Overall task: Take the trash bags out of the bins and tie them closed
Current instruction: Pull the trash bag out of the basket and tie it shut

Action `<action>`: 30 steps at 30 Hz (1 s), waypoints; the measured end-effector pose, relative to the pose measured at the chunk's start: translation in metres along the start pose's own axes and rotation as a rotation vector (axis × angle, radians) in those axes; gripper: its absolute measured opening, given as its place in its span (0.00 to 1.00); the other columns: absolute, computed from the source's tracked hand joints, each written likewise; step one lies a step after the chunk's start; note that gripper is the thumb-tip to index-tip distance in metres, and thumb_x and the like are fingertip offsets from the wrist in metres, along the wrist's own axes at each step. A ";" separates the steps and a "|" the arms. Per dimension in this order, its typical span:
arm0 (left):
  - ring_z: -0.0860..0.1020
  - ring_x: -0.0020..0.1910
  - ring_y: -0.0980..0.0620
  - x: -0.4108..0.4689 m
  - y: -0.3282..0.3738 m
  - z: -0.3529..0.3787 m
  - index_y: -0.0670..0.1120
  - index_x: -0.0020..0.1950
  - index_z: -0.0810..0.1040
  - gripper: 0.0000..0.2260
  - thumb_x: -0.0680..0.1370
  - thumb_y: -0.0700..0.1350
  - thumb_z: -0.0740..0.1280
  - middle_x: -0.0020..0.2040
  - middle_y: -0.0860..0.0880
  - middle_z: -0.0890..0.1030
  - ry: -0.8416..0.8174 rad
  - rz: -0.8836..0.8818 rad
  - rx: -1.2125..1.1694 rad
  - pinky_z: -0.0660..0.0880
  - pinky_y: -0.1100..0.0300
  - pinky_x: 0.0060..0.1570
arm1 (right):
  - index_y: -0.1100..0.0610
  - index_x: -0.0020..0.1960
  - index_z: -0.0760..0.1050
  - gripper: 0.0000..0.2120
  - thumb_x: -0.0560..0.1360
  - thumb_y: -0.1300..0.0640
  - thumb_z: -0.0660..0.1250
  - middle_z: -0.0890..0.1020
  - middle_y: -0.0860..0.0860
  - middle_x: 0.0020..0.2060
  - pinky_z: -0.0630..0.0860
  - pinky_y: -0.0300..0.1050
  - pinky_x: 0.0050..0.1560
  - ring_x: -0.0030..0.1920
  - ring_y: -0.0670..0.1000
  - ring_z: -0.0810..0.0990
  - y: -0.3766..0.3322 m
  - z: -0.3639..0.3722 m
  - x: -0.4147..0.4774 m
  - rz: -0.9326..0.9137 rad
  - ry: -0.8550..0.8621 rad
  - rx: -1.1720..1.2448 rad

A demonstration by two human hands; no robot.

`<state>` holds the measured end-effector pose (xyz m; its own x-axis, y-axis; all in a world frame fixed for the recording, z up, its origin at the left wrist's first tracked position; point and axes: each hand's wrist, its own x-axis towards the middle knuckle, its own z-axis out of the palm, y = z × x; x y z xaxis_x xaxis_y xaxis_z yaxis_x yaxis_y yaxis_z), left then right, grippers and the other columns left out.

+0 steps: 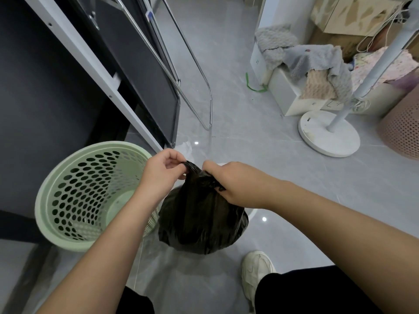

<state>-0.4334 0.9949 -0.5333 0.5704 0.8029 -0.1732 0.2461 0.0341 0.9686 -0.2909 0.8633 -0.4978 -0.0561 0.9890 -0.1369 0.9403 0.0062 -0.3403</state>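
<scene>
Pinching the black trash bag [201,223], left hand [158,172] and right hand [234,183] hold its neck beside the green bin [44,200].

the bin [106,146] is sitting on the floor [283,177] at the left, with the trash bag [201,223] just beside it on its right. the left hand [161,171] and right hand [229,184] are gripping the bag's top from either side. a shoe [256,266] is standing nearer, right of the bag. a fan base [317,137] is resting farther right, with a box [288,94] lying behind it and a basket [403,134] to its right.
</scene>
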 end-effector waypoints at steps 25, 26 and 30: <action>0.61 0.73 0.54 -0.033 -0.035 0.048 0.60 0.73 0.56 0.47 0.58 0.70 0.70 0.69 0.58 0.66 -0.371 0.154 0.535 0.53 0.41 0.72 | 0.52 0.38 0.76 0.09 0.77 0.57 0.65 0.77 0.49 0.33 0.68 0.37 0.34 0.35 0.47 0.74 -0.005 -0.030 0.011 0.398 0.152 0.490; 0.62 0.72 0.55 -0.035 -0.032 0.055 0.59 0.72 0.57 0.46 0.58 0.70 0.69 0.68 0.59 0.67 -0.295 0.150 0.539 0.49 0.41 0.73 | 0.52 0.38 0.78 0.08 0.76 0.57 0.66 0.78 0.49 0.33 0.70 0.37 0.35 0.34 0.47 0.74 -0.007 -0.031 0.012 0.405 0.148 0.548; 0.69 0.63 0.53 -0.035 -0.024 0.069 0.54 0.63 0.71 0.27 0.67 0.61 0.69 0.57 0.55 0.75 -0.057 0.159 0.510 0.54 0.44 0.72 | 0.60 0.48 0.82 0.08 0.74 0.56 0.69 0.84 0.58 0.42 0.77 0.47 0.49 0.43 0.56 0.82 -0.010 -0.035 0.017 0.427 0.196 0.668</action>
<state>-0.4047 0.9248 -0.5624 0.6699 0.7405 -0.0544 0.4946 -0.3904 0.7765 -0.2900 0.8850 -0.4640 0.3798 0.8943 -0.2366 0.4653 -0.4058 -0.7867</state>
